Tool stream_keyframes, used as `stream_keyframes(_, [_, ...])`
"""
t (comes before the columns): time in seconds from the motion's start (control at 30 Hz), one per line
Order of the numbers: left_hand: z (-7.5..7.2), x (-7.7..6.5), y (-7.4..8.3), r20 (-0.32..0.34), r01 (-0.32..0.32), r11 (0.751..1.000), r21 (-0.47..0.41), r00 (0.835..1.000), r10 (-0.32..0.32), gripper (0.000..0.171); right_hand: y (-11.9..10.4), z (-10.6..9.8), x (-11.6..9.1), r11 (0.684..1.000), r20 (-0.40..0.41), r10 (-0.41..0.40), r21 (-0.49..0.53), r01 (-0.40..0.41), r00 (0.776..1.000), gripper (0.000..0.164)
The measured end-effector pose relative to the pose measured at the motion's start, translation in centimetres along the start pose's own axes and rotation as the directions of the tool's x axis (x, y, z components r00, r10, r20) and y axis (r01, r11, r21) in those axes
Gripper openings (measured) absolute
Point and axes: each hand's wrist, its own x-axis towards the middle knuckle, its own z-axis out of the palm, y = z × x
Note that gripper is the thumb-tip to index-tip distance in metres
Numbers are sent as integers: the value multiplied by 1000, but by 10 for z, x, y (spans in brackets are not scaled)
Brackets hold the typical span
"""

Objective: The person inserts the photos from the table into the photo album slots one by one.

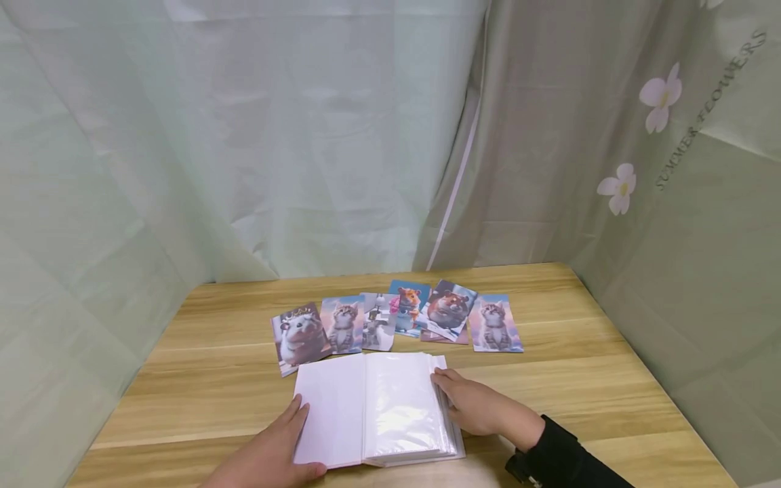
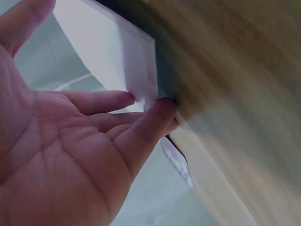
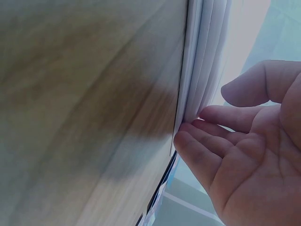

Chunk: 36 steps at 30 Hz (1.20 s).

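Note:
An opened photo album (image 1: 332,410) with white covers lies on the wooden table, its clear plastic pocket pages (image 1: 403,407) stacked on the right half. At the left cover's outer edge rests my left hand (image 1: 271,444), thumb and fingers spread; in the left wrist view its fingertips (image 2: 162,110) are right at the edge of the white cover (image 2: 106,42). My right hand (image 1: 478,407) touches the right edge of the pages. Seen from the right wrist, its nearly straight fingers (image 3: 195,148) meet the page edges (image 3: 207,61) while the thumb stands apart.
Behind the album lies a row of several animal picture cards, among them a white hamster card (image 1: 299,335), a kitten card (image 1: 495,325) and a brown hamster card (image 1: 448,308) overlapping its neighbours. Pale curtains (image 1: 329,149) surround the table (image 1: 207,379) at the back and sides.

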Motion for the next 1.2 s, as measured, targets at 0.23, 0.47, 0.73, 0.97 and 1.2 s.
stream_keyframes(0.23, [4, 4, 4, 23, 89, 996, -28, 996, -89, 111, 0, 1, 0, 1000, -5, -9, -6, 9, 1000, 58])
stream_keyframes(0.47, [8, 5, 4, 18, 116, 993, -21, 993, -116, 109, -1, 3, 1, 1000, -4, -5, -16, 5, 1000, 58])
stream_keyframes(0.73, [11, 7, 2, 10, 95, 995, 5, 995, -95, 110, 0, 3, 1, 1000, -8, -3, -28, 3, 1000, 58])
stream_keyframes(0.97, [15, 7, 7, -19, 83, 997, -4, 996, -83, 109, 1, 4, 1, 1000, -3, -4, -26, 4, 1000, 58])
stream_keyframes(1.2, [13, 9, 24, -66, -71, 997, 41, 995, 74, 101, 2, 4, 1, 1000, -5, 2, -24, -2, 1000, 59])
